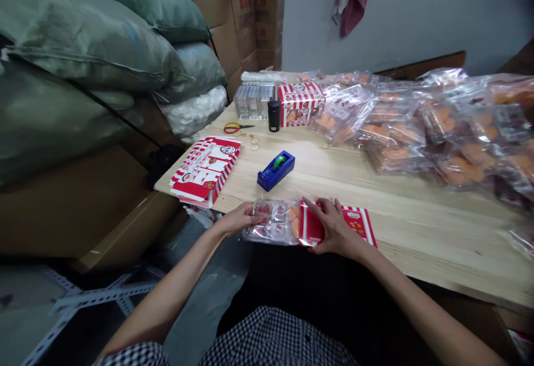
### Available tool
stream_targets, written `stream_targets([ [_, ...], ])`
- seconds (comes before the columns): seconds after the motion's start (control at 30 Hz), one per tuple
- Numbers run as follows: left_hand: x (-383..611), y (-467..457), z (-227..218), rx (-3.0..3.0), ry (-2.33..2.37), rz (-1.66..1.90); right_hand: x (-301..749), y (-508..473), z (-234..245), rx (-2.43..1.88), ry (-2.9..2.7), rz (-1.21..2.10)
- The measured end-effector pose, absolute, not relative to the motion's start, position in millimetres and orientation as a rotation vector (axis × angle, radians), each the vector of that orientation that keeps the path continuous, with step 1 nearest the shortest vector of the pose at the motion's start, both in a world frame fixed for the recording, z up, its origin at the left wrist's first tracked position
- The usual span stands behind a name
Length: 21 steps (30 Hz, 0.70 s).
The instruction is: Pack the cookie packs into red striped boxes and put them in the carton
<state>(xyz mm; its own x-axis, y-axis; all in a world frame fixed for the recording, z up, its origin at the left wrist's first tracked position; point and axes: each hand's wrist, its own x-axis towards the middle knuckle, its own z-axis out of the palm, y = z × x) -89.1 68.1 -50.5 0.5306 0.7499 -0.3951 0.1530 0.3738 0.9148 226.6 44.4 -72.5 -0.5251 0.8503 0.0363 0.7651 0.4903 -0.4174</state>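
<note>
Left hand: we pinch the clear plastic packet by its outer end, seemingly to hold it level.
Right hand: spread grip across our red-and-white cardboard box, apparently steadying it.

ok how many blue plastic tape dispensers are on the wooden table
1. The blue plastic tape dispenser is on the pale wooden table, just beyond the clear plastic bag in the left hand; others may hide behind the piled orange-filled packets.
</note>
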Motion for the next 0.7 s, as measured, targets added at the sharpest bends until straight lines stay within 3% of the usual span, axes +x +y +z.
stream_targets([
  [0.33, -83.2, 86.1, -55.4, 1.303, 0.894, 0.349, 217.3, 38.0, -74.9, -1.377, -2.512, 0.538],
  [0.53, -50.5, 78.9, -70.7, 1.144, 0.944, 0.611, 217.5, 42.4, -75.5, -1.457, -2.457, 0.514],
  [0.7, -70.9, 68.3, -55.4, 1.247, 1.196, 0.652, 218.6, 43.3, -75.0, -1.454, -2.432, 0.485],
])
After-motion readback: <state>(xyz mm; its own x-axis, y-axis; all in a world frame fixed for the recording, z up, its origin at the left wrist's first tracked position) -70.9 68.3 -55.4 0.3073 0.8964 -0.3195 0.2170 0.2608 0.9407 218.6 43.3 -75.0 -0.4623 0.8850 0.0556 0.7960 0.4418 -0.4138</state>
